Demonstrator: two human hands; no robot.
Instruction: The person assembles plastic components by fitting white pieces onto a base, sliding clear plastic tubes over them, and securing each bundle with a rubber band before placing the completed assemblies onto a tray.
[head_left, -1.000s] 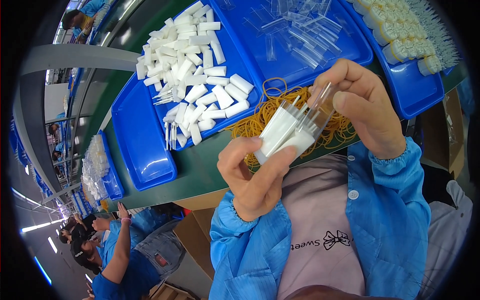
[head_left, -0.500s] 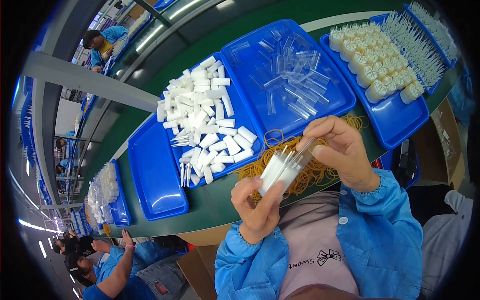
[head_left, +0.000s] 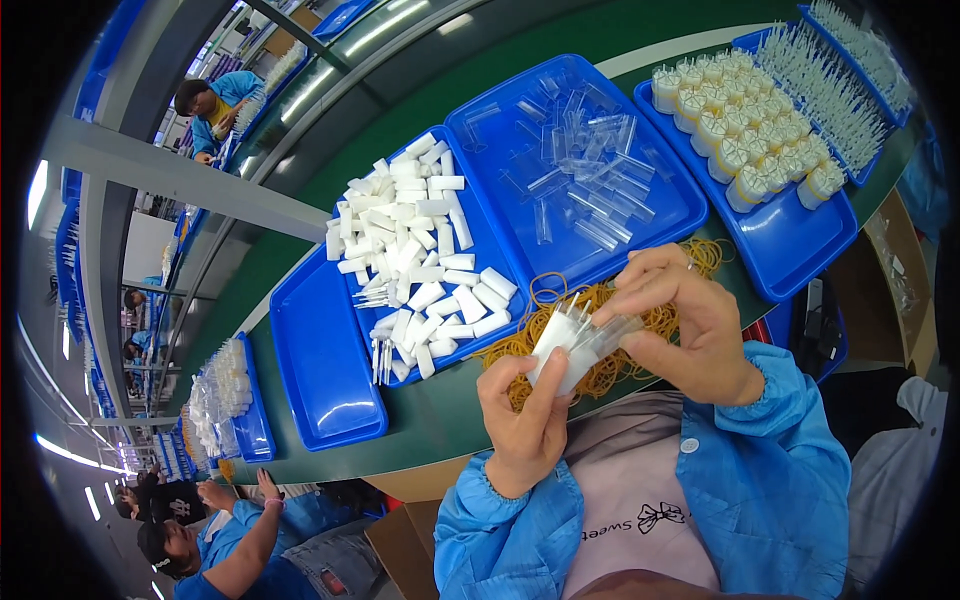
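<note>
My left hand [head_left: 525,425] is closed round the lower end of a small bundle of white blocks [head_left: 549,345], with thin pale rods sticking out at the top. Its thumb and fingers press the sides together. Above and to the right, my right hand [head_left: 700,335] pinches a clear plastic piece [head_left: 620,334] between thumb and fingers, against the bundle's right side. Whether that piece is flat or curved I cannot tell. Brown rubber bands [head_left: 711,257] lie in a loose heap on the table behind and under both hands.
A blue tray of white blocks [head_left: 408,220] and one of clear plastic pieces [head_left: 600,150] stand ahead. Finished-looking round bundles [head_left: 735,125] fill a tray at right, beside trays of thin white spiky parts [head_left: 820,90]. Another blue tray [head_left: 325,350] is at left. Co-workers sit further left.
The clear piece in my right hand has come lower and closer against the bundle's side. My left hand keeps its hold. The whole view has shifted slightly.
</note>
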